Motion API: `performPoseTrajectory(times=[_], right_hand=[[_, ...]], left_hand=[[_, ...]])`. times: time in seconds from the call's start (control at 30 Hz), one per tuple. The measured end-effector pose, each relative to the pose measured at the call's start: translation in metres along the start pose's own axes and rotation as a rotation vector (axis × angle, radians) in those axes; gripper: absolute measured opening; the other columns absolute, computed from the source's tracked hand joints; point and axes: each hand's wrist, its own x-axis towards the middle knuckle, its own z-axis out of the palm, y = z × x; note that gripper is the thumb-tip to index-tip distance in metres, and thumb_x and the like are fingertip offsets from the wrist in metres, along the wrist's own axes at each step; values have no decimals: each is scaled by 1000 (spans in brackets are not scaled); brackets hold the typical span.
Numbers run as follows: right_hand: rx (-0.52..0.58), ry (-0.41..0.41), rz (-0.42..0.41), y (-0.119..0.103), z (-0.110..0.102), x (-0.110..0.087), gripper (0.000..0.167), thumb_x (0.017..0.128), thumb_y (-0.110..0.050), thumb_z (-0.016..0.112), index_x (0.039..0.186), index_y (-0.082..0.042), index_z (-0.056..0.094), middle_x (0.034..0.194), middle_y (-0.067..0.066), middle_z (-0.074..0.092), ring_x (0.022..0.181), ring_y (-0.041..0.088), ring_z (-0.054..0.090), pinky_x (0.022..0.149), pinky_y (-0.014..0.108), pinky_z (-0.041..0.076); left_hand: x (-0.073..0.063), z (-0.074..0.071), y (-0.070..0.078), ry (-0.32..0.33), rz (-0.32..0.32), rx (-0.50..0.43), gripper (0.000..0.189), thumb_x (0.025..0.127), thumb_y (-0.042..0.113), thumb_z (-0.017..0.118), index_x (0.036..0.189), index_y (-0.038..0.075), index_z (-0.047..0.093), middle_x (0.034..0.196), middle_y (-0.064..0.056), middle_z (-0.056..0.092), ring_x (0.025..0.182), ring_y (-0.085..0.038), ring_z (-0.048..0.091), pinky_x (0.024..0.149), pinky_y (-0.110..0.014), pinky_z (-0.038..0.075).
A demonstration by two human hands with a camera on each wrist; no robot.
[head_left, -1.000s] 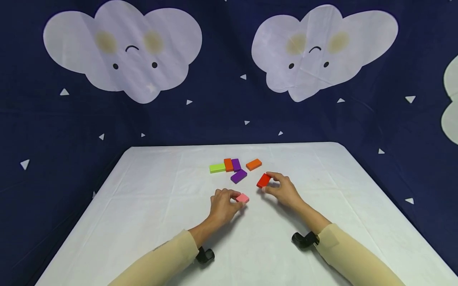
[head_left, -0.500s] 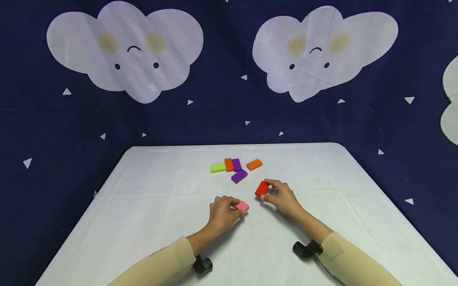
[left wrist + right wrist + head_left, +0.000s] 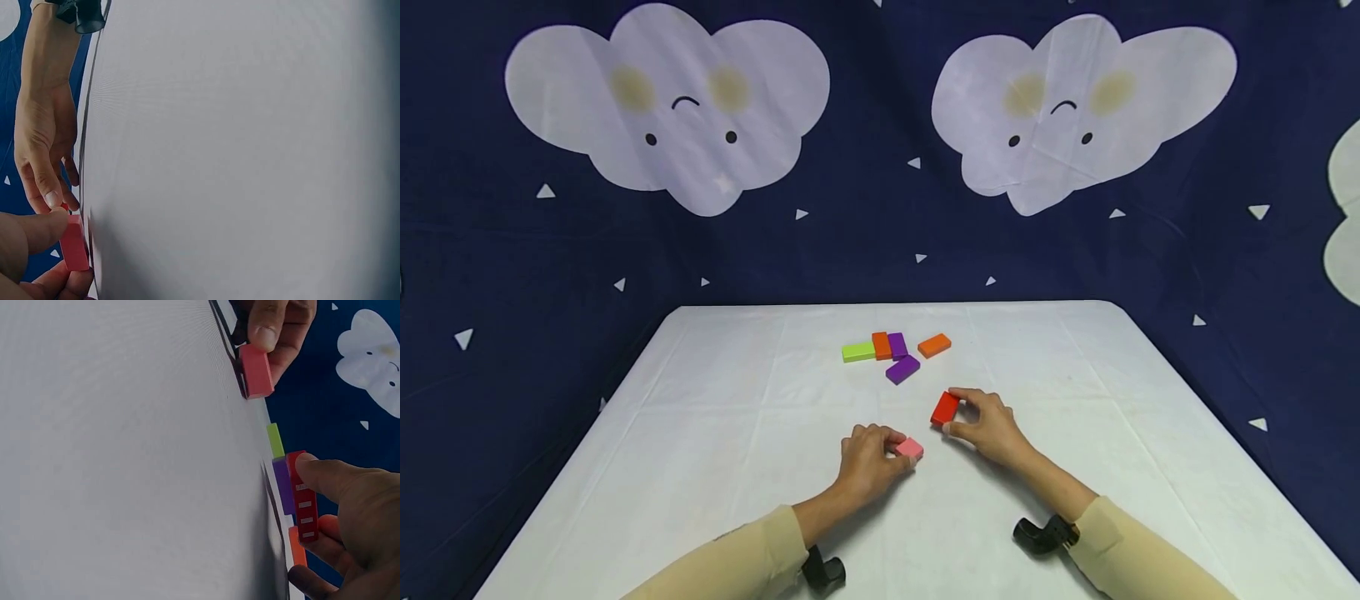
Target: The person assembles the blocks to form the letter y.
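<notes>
Head view: left grip (image 3: 867, 467) pinches the pink block (image 3: 909, 448), right grip (image 3: 992, 427) the red block (image 3: 945, 408), each spread only to block size. Pink's in front of the near purple block (image 3: 902, 370), red front-right. Likely light, stiff, slightly slick, sturdy; hold opposite ends.

Creased white worktop (image 3: 700, 433) with rounded far corners, in front of dark navy backdrop (image 3: 865, 250) printed with two upside-down white cartoon clouds (image 3: 662, 167), scattered small white triangles (image 3: 1258, 212), and partial third cloud (image 3: 1351, 254) cut off at head view's right edge.
</notes>
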Motion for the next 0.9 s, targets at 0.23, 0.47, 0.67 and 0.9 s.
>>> performPoseTrajectory(times=[0.23, 0.47, 0.67, 0.9], right_hand=[[-25, 27, -67, -1, 6, -4, 62, 73, -30, 78, 129, -15, 57, 129, 11, 60, 111, 31, 51, 93, 48, 29], [-64, 96, -141, -1, 12, -7, 61, 69, -30, 78, 124, -11, 61, 120, 13, 64, 105, 31, 51, 86, 43, 28], [-53, 40, -91, -5, 11, -7, 60, 70, -27, 78, 126, -15, 60, 123, 9, 62, 110, 30, 49, 91, 46, 27], [-72, 26, -89, -3, 10, -7, 56, 74, -31, 77, 126, -17, 60, 125, 6, 62, 110, 27, 49, 91, 43, 28]], left_hand=[[-3, 3, -1, 2, 4, 0, 28, 72, 21, 77, 96, 7, 71, 82, -3, 62, 82, -14, 44, 75, -32, 27], [-3, 6, -1, 1, 15, 1, 31, 71, 23, 78, 96, 8, 69, 80, -1, 58, 81, -12, 39, 74, -30, 25], [-5, 6, -3, -6, 36, 8, 32, 70, 23, 79, 97, 9, 69, 79, 0, 57, 82, -12, 39, 73, -30, 25], [-5, 4, -3, -14, 46, 18, 30, 73, 20, 76, 100, 9, 70, 80, 0, 58, 82, -12, 40, 74, -30, 25]])
